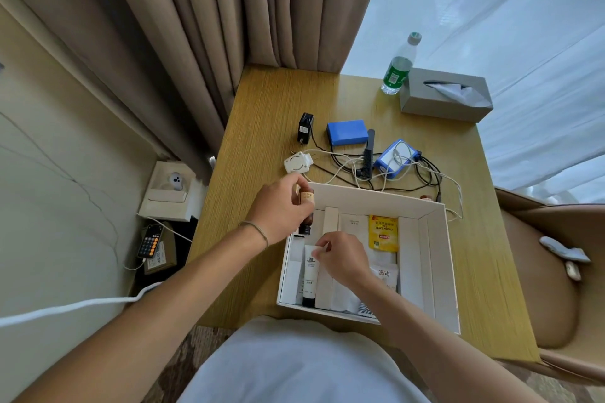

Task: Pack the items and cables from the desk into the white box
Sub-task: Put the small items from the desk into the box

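Note:
The white box (435, 258) lies open on the wooden desk (268, 114) in front of me. My left hand (281, 206) grips a small brown bottle (307, 198) with a tan cap over the box's far left corner. My right hand (340, 255) is inside the box, its fingers curled at the top of a white tube (309, 278). A yellow tea sachet (383, 232) and white packets lie in the box. Beyond the box lie a white charger (296, 163), a black adapter (305, 127), a blue pack (347, 132), a black comb (368, 154), a second blue pack (394, 159) and tangled cables (425, 173).
A green-labelled water bottle (397, 70) and a grey tissue box (445, 95) stand at the desk's far right. Curtains hang behind. A phone (150, 240) and a socket panel (170, 190) lie low at the left. A brown chair (550, 271) is at the right.

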A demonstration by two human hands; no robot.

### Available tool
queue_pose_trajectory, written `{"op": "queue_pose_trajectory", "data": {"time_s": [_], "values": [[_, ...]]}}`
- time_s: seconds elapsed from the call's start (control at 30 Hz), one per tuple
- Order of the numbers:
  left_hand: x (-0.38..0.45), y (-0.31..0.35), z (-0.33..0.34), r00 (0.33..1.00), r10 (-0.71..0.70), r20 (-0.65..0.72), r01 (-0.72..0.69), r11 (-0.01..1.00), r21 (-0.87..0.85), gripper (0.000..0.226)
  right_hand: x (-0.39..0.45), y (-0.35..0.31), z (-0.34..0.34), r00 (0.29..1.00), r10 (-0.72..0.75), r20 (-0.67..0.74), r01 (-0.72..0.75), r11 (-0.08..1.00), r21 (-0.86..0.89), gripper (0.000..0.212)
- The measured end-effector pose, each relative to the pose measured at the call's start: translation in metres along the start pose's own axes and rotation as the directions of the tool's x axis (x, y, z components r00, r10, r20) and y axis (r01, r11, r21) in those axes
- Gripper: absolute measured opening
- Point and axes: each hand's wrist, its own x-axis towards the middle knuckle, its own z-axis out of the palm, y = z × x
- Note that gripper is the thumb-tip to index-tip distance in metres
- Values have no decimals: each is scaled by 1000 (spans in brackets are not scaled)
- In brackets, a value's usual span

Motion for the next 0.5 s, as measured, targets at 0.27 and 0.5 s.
{"op": "queue_pose_trajectory", "data": {"time_s": [0.27, 0.5], "values": [[16, 8, 46, 998, 55, 18, -58, 957, 285, 8, 6, 11, -19, 1000, -13, -1, 13, 989, 147, 24], [22, 10, 87, 998, 5, -57, 27, 837, 547, 15, 7, 32, -44, 1000, -3, -6, 5, 956, 292, 20]]}}
